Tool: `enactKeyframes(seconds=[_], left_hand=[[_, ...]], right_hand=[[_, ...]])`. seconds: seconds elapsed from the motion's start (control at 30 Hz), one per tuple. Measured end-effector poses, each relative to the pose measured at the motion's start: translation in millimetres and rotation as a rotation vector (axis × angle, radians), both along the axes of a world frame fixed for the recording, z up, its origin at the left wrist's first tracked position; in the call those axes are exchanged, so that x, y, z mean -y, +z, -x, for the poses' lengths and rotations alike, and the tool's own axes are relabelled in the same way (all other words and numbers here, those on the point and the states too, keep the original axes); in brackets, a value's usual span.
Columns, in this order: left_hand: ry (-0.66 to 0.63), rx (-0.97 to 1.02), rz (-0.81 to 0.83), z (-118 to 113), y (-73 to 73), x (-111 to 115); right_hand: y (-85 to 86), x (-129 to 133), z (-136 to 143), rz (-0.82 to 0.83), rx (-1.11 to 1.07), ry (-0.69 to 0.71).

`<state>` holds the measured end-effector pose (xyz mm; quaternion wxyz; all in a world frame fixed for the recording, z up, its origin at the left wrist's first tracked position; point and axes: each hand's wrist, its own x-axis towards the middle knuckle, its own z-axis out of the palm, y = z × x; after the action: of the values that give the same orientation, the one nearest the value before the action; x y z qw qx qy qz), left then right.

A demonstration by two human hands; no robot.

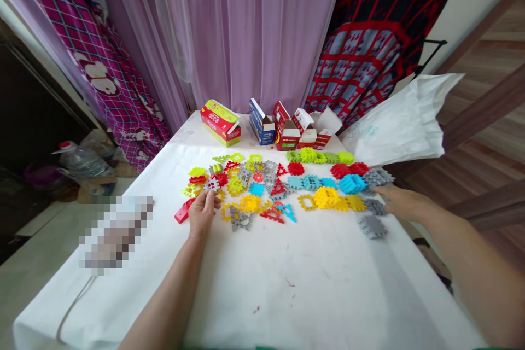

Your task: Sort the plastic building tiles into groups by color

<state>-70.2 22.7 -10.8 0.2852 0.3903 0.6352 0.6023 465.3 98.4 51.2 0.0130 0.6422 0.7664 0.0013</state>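
Observation:
My left hand (202, 209) is at the loose pile's left edge, its fingers pinched at a grey plastic building piece (212, 185). Beside it lies a red plastic object (184, 211). The mixed pile holds red pieces (272, 215), yellow pieces (250, 204) and a blue square (256, 189). At the table's right side, my right hand (389, 200) reaches fingers stretched toward grey pieces (375, 207); its far fingers are hard to see. Another grey stack (372, 227) lies nearer me. Sorted by colour nearby are yellow stacks (327, 197), blue stacks (351, 184) and green stacks (307, 155).
Along the back of the white table (311, 284) stand a red-green box (221, 123), a blue box (261, 123) and several opened red-white boxes (286, 131). A white bag (397, 120) leans at the right edge. A blurred-out object (117, 235) with a cable lies left.

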Motion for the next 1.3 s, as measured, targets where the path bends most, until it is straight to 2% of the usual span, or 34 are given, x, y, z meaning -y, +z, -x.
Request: enactKeyframes(seconds=[0.07, 0.17, 0.3, 0.37, 0.43, 0.5, 0.57, 0.63, 0.7, 0.77, 0.83, 0.97, 1.1, 1.2, 1.3], left_hand=[[-0.004, 0.011, 0.000, 0, -1.5, -3], [-0.007, 0.017, -0.004, 0, -2.5, -8], [-0.035, -0.007, -0.013, 2, -4.4, -11], [-0.072, -0.038, -0.022, 4, -4.8, -10], [-0.143, -0.085, -0.040, 4, -3.5, -6], [-0.246, -0.134, -0.065, 2, -0.7, -2], [-0.402, -0.234, -0.101, -2, 2.3, 3], [-0.573, -0.458, -0.127, -6, 3.6, 6], [-0.679, -0.732, -0.127, -9, 2.4, 7], [-0.686, -0.899, -0.106, -9, -0.9, 7], [-0.657, -0.949, -0.097, -7, -4.9, 6], [-0.587, -0.934, -0.121, -3, -9.4, 4], [-0.564, -0.914, -0.136, -5, -5.8, 5], [-0.568, -0.913, -0.139, -7, -1.0, 5], [-0.569, -0.896, -0.150, -8, 1.7, 4]], right_hand=[[14.8, 9, 42, 0.078, 0.013, 0.002], [25.5, 28, 134, 0.038, -0.093, 0.153], [14.8, 49, 255, 0.034, -0.247, 0.413], [5.8, 57, 294, 0.054, -0.266, 0.453], [-2.3, 64, 316, 0.091, -0.280, 0.456], [-9.6, 72, 324, 0.131, -0.304, 0.472], [-16.5, 80, 325, 0.152, -0.324, 0.509], [-23.1, 85, 324, 0.145, -0.324, 0.527], [-28.9, 88, 324, 0.127, -0.316, 0.510], [-33.1, 87, 325, 0.110, -0.318, 0.490], [-35.3, 86, 328, 0.095, -0.323, 0.483], [-34.4, 86, 331, 0.073, -0.306, 0.473], [-28.6, 83, 325, 0.081, -0.371, 0.459], [-21.6, 66, 314, 0.035, -0.388, 0.351], [-14.1, 33, 304, -0.068, -0.312, 0.210]])
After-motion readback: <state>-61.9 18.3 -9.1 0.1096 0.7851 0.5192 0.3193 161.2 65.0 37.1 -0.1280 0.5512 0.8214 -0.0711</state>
